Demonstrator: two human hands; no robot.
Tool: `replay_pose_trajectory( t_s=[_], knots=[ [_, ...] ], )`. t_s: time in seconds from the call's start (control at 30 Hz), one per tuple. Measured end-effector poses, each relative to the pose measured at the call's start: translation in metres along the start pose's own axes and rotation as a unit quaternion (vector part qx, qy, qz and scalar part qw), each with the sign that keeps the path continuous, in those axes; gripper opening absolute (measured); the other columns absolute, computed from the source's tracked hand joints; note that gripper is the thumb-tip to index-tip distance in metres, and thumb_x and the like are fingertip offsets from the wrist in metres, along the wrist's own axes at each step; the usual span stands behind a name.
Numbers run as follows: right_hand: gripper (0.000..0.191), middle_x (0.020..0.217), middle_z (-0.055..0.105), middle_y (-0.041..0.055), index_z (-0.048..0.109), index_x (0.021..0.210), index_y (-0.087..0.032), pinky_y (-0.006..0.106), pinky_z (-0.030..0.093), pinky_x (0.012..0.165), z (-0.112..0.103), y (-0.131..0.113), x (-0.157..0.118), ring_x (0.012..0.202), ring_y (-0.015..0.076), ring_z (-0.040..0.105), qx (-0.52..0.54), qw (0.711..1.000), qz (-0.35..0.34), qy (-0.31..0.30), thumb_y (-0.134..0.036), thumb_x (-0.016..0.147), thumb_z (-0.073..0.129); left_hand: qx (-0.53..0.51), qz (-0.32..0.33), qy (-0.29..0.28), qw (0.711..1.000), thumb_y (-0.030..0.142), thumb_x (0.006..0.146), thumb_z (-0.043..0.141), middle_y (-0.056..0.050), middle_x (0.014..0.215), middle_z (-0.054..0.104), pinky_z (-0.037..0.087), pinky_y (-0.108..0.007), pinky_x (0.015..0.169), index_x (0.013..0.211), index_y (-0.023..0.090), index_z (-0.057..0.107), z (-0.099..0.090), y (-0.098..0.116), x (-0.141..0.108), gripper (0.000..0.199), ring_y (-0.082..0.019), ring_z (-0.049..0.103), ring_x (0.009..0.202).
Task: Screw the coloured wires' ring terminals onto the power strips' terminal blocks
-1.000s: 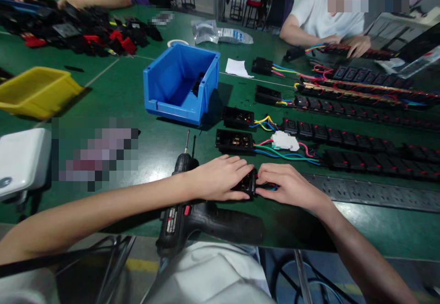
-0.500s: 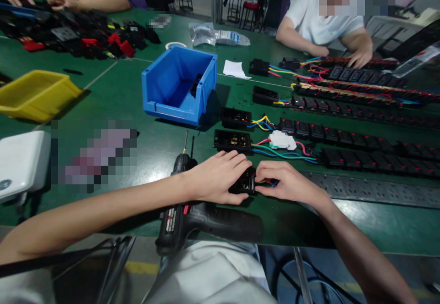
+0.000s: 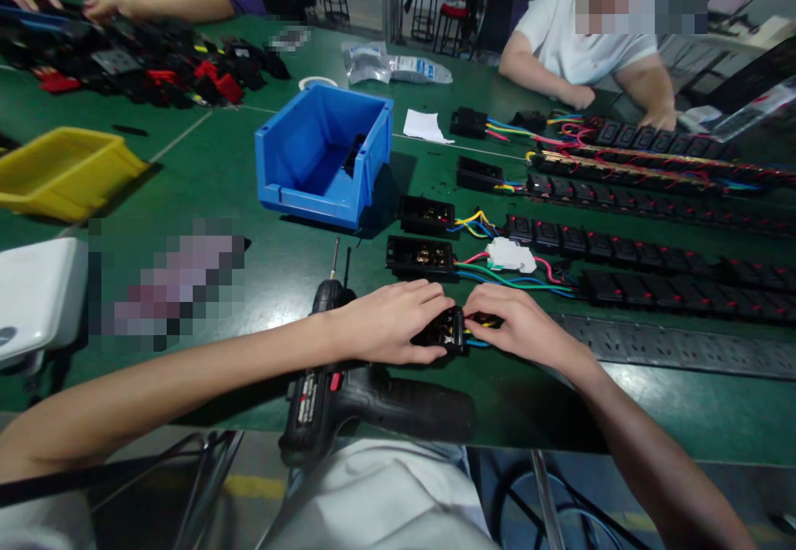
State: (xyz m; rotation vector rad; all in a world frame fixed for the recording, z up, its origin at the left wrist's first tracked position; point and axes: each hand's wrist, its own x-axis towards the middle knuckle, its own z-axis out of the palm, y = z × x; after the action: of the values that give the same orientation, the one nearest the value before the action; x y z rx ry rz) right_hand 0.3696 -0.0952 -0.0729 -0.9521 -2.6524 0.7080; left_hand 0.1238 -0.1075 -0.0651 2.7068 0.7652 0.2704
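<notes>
My left hand [image 3: 401,322] is wrapped over a small black plastic socket housing [image 3: 451,332], whose left part it hides. At the housing's right end, my right hand [image 3: 513,322] pinches at the coloured wires [image 3: 478,343], yellow and blue, where they come out. Under my left forearm lies a black cordless screwdriver [image 3: 317,392] with its bit pointing away from me. Just beyond my hands sits another open black housing [image 3: 421,257], wired by red, green and blue leads to a long black socket strip [image 3: 677,293].
A blue bin [image 3: 323,156] with black parts stands ahead, a yellow bin [image 3: 68,168] at left. Further socket strips [image 3: 622,201] fill the right side. A perforated dark metal bar [image 3: 677,347] lies right of my hands. Two other people work across the table; black and red parts [image 3: 143,60] are heaped far left.
My right hand's fingers have shifted slightly, and more of the yellow and blue wires shows below them. Across the table, the right-hand person's hands have moved.
</notes>
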Motion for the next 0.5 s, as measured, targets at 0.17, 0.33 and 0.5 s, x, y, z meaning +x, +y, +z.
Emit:
replay_pose_trajectory(
  t_s=[0.17,0.33,0.5],
  knots=[
    [0.012,0.091,0.061,0.0016,0.063,0.095,-0.019,0.023,0.041,0.079,0.0014,0.0006,-0.0002,0.086,0.0109,0.055,-0.002,1.000,0.010,-0.002,-0.025,0.091,0.053,-0.003,0.017,-0.003,1.000,0.045,0.089,0.053,-0.013,0.112,0.057,0.047,-0.035,0.094,0.128,0.008,0.047,0.0006,-0.0016,0.0007,0.054,-0.024,0.056,0.104],
    [0.010,0.091,0.061,0.0007,0.061,0.093,-0.020,0.021,0.040,0.076,0.0006,-0.0023,0.0012,0.084,0.0103,0.054,-0.015,0.998,0.057,-0.010,-0.024,0.089,0.052,0.004,0.032,-0.011,0.999,0.048,0.093,0.048,-0.015,0.119,0.056,0.047,-0.037,0.095,0.134,0.009,0.043,0.0005,-0.0033,0.0011,0.057,-0.025,0.055,0.108],
    [0.013,0.089,0.060,0.0007,0.061,0.093,-0.020,0.022,0.039,0.076,-0.0013,-0.0050,0.0015,0.084,0.0107,0.054,-0.027,0.996,0.079,-0.030,-0.026,0.091,0.049,0.001,0.036,-0.008,0.999,0.049,0.093,0.048,-0.015,0.120,0.056,0.047,-0.037,0.095,0.135,0.009,0.042,0.0011,-0.0040,0.0002,0.058,-0.025,0.056,0.109]
  ],
)
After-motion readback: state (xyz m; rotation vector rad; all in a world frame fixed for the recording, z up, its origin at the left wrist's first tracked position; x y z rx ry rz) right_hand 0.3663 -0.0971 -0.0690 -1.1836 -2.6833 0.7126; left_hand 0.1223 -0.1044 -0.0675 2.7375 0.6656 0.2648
